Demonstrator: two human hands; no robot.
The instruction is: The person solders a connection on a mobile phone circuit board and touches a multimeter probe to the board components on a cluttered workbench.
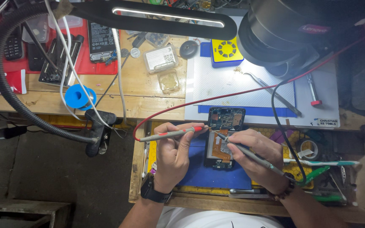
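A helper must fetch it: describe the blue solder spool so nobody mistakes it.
Start at the wooden workbench, left of the white mat. Near its front edge sits the solder spool, above the lamp clamp. It alone is round, bright blue, with a hollow centre.

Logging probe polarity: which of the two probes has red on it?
The probe in the left hand: the red-marked probe, on the red lead. The right hand's grey probe runs to the black lead.

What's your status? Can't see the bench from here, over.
Left hand holds red probe. Right hand holds black probe. Both tips on opened phone. Nothing in the way.
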